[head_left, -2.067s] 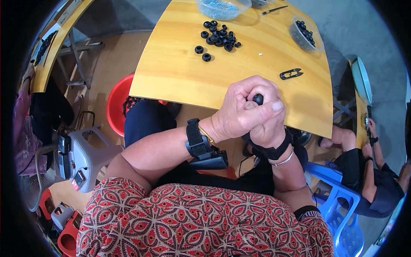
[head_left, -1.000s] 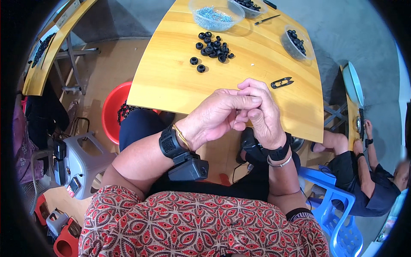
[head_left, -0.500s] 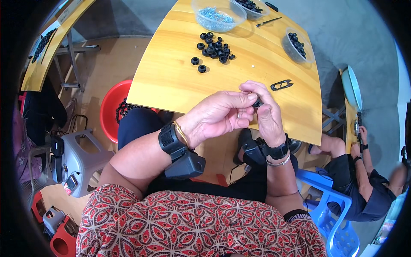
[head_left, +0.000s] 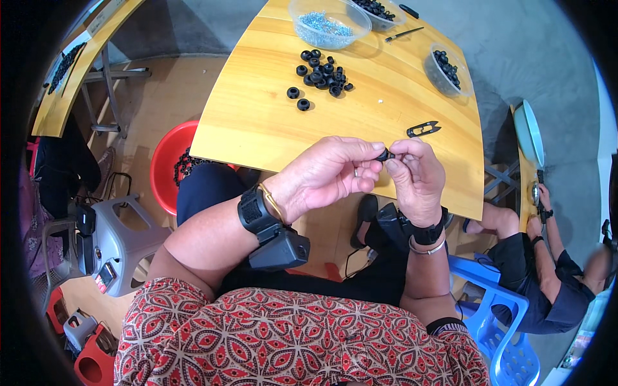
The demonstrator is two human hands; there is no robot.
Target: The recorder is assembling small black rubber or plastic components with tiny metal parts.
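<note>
Above the near edge of the wooden table [head_left: 257, 122], a small black rubber-looking part [head_left: 384, 156] is held between my two hands. My left hand [head_left: 338, 168] pinches its left side between thumb and fingertips. On its right side, the thumb and bent fingers of my right hand [head_left: 418, 180] are closed on it. The fingers cover much of the part, so its full shape is hidden. Beyond my right hand lies a pair of black thread snips [head_left: 423, 129]. Farther left on the table is a loose pile of round black pieces with holes [head_left: 322, 74].
At the far side stand a clear bowl of blue beads [head_left: 325, 26], another bowl of black pieces [head_left: 380, 11] and a small tub [head_left: 449, 71]. A red basin [head_left: 168, 154] sits below on the left. A blue chair [head_left: 496, 309] and a person [head_left: 547, 270] are at right.
My right hand has turned and its fingers have folded in, now pinching the black part's right side. Its wrist has shifted slightly right. My left hand has stayed about where it was.
</note>
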